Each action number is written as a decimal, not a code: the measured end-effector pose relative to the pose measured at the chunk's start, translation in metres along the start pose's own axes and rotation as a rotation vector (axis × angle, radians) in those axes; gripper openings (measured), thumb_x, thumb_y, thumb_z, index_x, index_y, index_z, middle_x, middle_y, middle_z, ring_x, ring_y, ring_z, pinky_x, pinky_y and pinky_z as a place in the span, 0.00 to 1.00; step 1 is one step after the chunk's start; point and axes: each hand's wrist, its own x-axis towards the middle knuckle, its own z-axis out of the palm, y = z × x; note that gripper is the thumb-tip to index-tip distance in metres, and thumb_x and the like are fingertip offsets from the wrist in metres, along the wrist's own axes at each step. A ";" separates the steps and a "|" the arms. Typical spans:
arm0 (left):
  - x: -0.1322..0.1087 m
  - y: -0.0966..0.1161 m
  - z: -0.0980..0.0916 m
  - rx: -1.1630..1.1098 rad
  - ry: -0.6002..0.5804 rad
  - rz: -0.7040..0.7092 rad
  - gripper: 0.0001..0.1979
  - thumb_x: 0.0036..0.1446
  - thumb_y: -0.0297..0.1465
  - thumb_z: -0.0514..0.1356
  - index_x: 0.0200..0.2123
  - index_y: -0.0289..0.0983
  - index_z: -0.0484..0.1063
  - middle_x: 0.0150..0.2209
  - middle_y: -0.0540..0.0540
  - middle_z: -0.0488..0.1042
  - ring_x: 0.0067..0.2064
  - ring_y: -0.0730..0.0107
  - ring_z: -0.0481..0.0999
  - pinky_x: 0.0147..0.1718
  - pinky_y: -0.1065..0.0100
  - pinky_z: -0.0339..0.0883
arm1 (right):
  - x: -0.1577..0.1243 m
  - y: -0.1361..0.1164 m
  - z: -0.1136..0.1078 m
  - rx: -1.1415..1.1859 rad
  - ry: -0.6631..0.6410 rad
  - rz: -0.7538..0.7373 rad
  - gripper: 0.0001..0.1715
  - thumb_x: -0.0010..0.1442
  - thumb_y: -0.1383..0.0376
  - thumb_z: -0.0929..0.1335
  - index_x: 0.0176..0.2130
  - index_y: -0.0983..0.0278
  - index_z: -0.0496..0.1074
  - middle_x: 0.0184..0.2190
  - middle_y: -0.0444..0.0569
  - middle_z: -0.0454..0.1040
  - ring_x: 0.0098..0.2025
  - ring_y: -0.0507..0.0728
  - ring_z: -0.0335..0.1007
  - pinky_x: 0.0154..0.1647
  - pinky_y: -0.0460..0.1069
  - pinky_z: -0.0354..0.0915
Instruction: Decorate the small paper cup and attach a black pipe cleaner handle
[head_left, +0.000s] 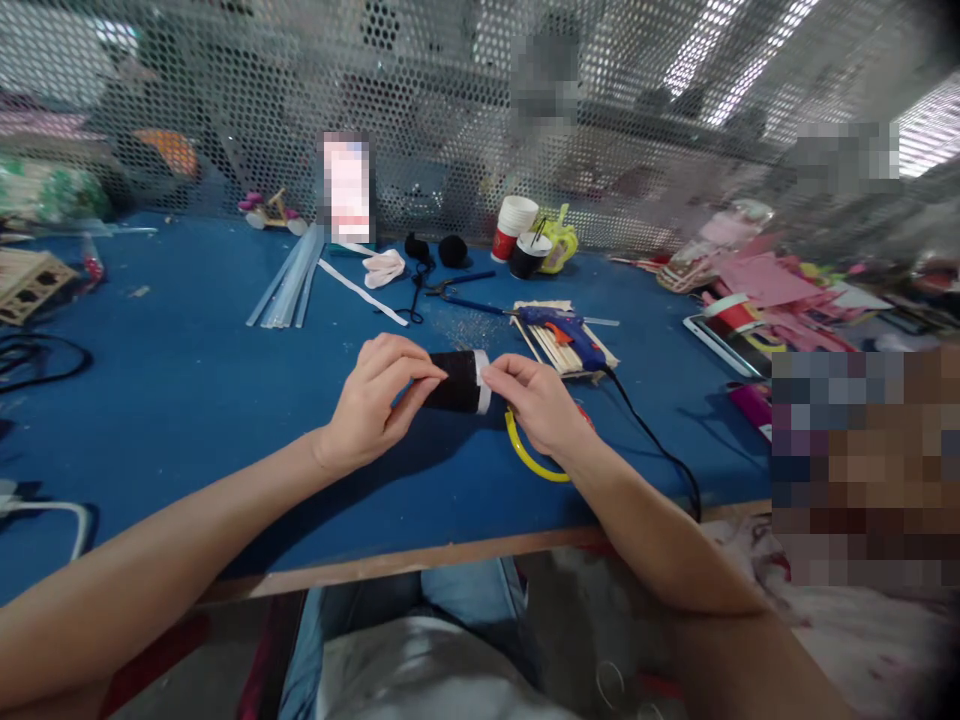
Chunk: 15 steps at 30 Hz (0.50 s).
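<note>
Fingers (pixel 411 367) of the left hand (pixel 367 400) are closed on the dark side of the black-wrapped cup (pixel 459 388), and its white end is pinched by the right hand (pixel 544 400), apparently so that it is steadied sideways over the worktop (pixel 187 400).

The head camera looks forward and down at the blue table (pixel 180 400) from close above.

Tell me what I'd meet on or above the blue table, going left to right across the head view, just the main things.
Translucent sticks, left hand, black cylinder, right hand, white-edged device.
</note>
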 end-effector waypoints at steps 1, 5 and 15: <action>0.000 0.000 0.000 0.024 0.002 0.022 0.05 0.56 0.28 0.53 0.34 0.37 0.67 0.33 0.45 0.71 0.38 0.69 0.68 0.39 0.63 0.60 | 0.002 0.001 0.000 0.036 0.023 0.011 0.15 0.51 0.56 0.67 0.25 0.65 0.65 0.20 0.40 0.61 0.23 0.47 0.54 0.25 0.45 0.51; -0.001 0.004 0.001 0.128 -0.085 0.132 0.03 0.55 0.28 0.53 0.29 0.36 0.64 0.29 0.46 0.71 0.34 0.68 0.66 0.33 0.63 0.55 | 0.006 0.005 -0.002 0.201 0.059 0.035 0.14 0.50 0.56 0.68 0.26 0.65 0.66 0.23 0.42 0.66 0.27 0.48 0.61 0.31 0.46 0.58; 0.001 0.006 0.000 0.243 -0.134 0.176 0.10 0.56 0.29 0.51 0.22 0.37 0.60 0.22 0.48 0.68 0.27 0.70 0.62 0.28 0.64 0.52 | 0.010 0.000 -0.001 0.368 0.060 0.122 0.15 0.45 0.58 0.71 0.24 0.65 0.65 0.22 0.42 0.67 0.27 0.48 0.63 0.35 0.47 0.61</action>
